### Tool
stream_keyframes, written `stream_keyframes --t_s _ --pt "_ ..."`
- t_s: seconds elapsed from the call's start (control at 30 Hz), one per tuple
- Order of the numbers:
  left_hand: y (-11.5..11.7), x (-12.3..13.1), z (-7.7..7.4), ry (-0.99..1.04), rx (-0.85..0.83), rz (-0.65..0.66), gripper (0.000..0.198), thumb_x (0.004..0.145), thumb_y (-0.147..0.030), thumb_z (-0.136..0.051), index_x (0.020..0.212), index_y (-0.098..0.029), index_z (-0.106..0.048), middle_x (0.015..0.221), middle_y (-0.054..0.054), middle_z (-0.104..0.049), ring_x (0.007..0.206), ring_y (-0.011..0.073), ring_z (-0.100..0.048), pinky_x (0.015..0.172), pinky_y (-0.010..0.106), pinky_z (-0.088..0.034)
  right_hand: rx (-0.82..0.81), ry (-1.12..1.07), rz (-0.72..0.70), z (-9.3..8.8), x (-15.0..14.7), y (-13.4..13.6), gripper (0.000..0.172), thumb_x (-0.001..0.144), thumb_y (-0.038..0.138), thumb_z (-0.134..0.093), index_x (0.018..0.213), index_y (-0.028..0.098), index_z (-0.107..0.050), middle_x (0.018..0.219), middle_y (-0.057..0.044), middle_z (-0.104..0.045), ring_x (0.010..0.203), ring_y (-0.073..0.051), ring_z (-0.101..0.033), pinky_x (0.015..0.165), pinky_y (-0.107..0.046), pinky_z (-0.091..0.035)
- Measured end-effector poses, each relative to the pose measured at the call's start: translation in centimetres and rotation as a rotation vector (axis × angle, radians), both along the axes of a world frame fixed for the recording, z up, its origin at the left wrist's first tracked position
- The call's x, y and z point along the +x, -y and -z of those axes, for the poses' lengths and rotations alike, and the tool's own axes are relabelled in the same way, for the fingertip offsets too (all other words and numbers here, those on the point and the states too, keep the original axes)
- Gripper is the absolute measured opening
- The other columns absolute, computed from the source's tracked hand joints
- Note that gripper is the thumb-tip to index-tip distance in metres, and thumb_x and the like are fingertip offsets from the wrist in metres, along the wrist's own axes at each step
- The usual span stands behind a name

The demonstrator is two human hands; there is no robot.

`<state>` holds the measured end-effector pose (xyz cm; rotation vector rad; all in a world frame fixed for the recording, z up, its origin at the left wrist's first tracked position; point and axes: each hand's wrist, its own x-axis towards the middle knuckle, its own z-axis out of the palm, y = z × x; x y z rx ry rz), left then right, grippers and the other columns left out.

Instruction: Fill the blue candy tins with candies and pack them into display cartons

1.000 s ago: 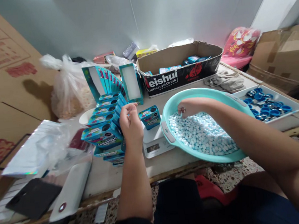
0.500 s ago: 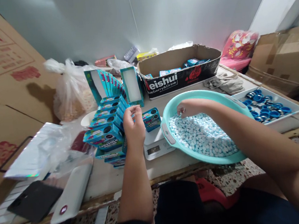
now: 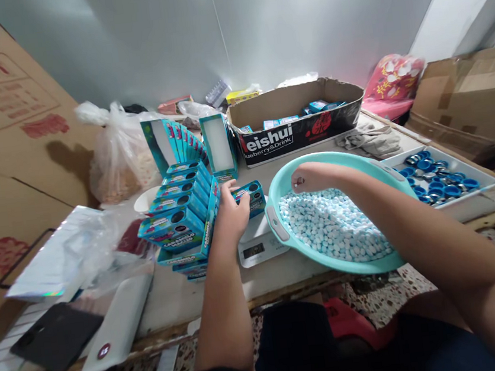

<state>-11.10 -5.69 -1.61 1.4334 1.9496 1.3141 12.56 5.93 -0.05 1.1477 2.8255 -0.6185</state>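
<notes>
My left hand (image 3: pixel 232 211) is at the left end of a small blue candy box (image 3: pixel 254 196) that stands on a white kitchen scale (image 3: pixel 264 249). Thumb and fingers are apart, with the box's end between them; whether they press on it I cannot see. My right hand (image 3: pixel 307 178) is closed in a pinch inside a turquoise basin (image 3: pixel 276 221), just over a heap of small white and pale blue candies (image 3: pixel 336 223). A pale speck shows at its fingertips, too small to name. Left of my left hand, several matching boxes (image 3: pixel 180 223) stand in rows in a display tray.
A black-printed carton (image 3: pixel 304 134) with blue packs stands at the back. Blue lids (image 3: pixel 439 184) fill a white tray on the right. Upright display cartons (image 3: pixel 218 144) and a plastic bag (image 3: pixel 118 152) stand back left. A grey cloth (image 3: pixel 372 140) lies behind the basin.
My left hand has moved right and tilted toward the box on the scale, its thumb now before the box. The right hand stays pinched over the candies.
</notes>
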Motion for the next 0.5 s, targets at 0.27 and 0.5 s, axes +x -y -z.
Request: stream_keyframes --t_s 0.27,0.5 --pt "0.3 -0.6 -0.4 -0.154 -0.08 0.107 0.038 0.093 -0.035 -0.052 0.126 -0.021 -0.067 0.135 0.014 -0.062 0.133 0.0268 -0.057 0.126 0.051 -0.04 -0.006 -0.046 0.001 -1.3 -0.1 1.2 0.013 0.092 0.013 -0.063 0.095 0.01 -0.076 0.087 -0.004 -0.069 0.072 -0.011 -0.051 0.066 -0.024 -0.035" --pt "0.8 -0.9 -0.5 -0.151 -0.122 0.117 0.038 0.096 -0.033 -0.046 0.126 -0.025 -0.068 0.137 0.01 -0.062 0.136 0.0232 -0.057 0.127 0.046 -0.041 0.027 -0.068 -0.003 -0.6 0.0 0.7 0.011 0.091 0.013 -0.064 0.093 0.012 -0.074 0.087 -0.003 -0.068 0.073 -0.012 -0.051 0.067 -0.025 -0.035"
